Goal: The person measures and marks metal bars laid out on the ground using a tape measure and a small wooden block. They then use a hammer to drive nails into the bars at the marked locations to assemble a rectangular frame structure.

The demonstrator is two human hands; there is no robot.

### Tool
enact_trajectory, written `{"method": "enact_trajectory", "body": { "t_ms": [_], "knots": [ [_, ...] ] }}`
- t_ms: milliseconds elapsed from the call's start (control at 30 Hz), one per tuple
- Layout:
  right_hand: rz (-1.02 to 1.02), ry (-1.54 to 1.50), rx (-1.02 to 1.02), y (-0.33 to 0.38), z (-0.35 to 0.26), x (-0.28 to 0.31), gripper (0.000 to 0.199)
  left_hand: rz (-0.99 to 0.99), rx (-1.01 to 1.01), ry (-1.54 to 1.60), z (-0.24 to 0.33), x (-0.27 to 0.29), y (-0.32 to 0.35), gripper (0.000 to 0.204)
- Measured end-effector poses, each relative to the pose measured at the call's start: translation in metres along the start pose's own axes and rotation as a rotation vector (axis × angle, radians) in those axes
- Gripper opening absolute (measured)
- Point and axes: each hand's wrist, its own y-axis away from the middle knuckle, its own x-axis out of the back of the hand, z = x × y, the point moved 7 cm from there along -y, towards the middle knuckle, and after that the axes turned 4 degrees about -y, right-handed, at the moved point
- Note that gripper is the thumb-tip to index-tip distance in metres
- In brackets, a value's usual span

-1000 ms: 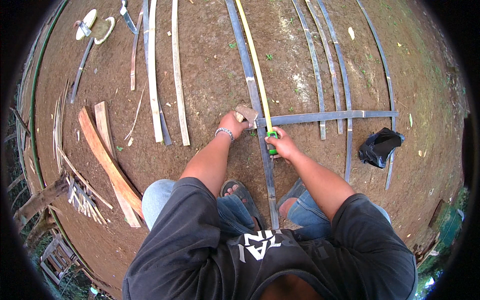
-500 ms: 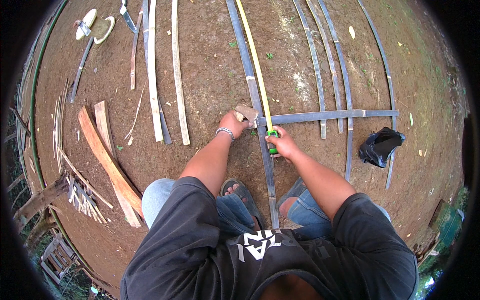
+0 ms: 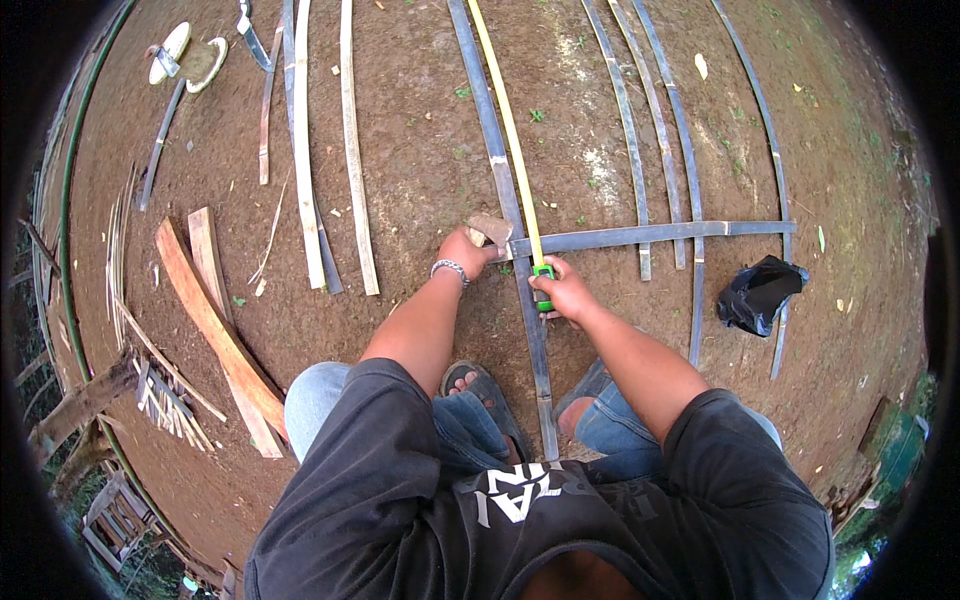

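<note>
My right hand [image 3: 566, 292] grips a green and black tape measure [image 3: 543, 288]. Its yellow blade [image 3: 507, 120] runs out away from me, beside a long dark slat [image 3: 490, 125] that looks like split bamboo. A crosswise slat [image 3: 640, 237] lies over the long one, its left end by my left hand [image 3: 466, 252]. That hand is closed around a brown block-like piece [image 3: 491, 227], with the thumb side touching the slat's end. Part of the block is hidden, so its exact kind is unclear.
More slats [image 3: 675, 120] lie lengthwise at right, and pale strips [image 3: 355, 150] at left. A black plastic bag [image 3: 762, 295] sits at right. Wooden boards [image 3: 215, 320] lie by my left knee. A large knife [image 3: 252, 38] and a round white lid-like thing [image 3: 170, 52] lie far left.
Both hands keep their hold in nearly the same place. The view has shifted very slightly; the slats and tape look otherwise unchanged.
</note>
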Motion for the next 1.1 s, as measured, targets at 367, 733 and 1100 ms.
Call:
{"method": "enact_trajectory", "body": {
  "t_ms": [367,733,1100],
  "knots": [
    [0.033,0.073,0.136,-0.013,0.021,0.018,0.062,0.02,-0.038,-0.014,-0.003,-0.013,-0.008,0.056],
    [-0.035,-0.033,-0.03,0.037,-0.064,0.077,0.064,0.115,0.116,-0.175,0.007,0.006,0.017,0.066],
    [0.17,0.158,0.261,0.065,-0.142,0.148,0.094,0.181,0.338,-0.065,0.011,0.001,0.046,0.061]
  ]
}}
